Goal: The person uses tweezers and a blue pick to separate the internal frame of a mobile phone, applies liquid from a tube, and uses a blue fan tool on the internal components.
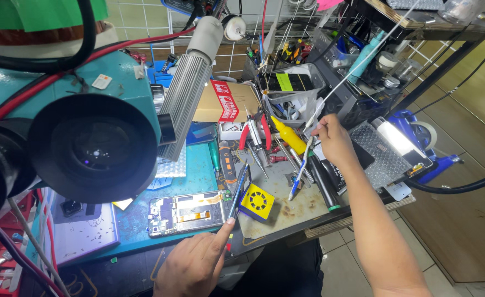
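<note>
While the left hand (190, 267) rests at the near edge of the bench, its fingers are closed on a thin flat panel (238, 190), held on edge by its near end and standing just right of the opened phone (186, 212) on the blue mat (138, 231). Such a panel looks light, stiff and brittle, so a grip along its edges suits it better than pressure on its face. Farther right, the right hand (333, 140) pinches a slim white stick (311, 144) between thumb and fingertips, over the grey work pad (286, 206). Nearby lie a yellow square block (257, 202), red-handled pliers (256, 132) and a microscope eyepiece (94, 148) far left.
</note>
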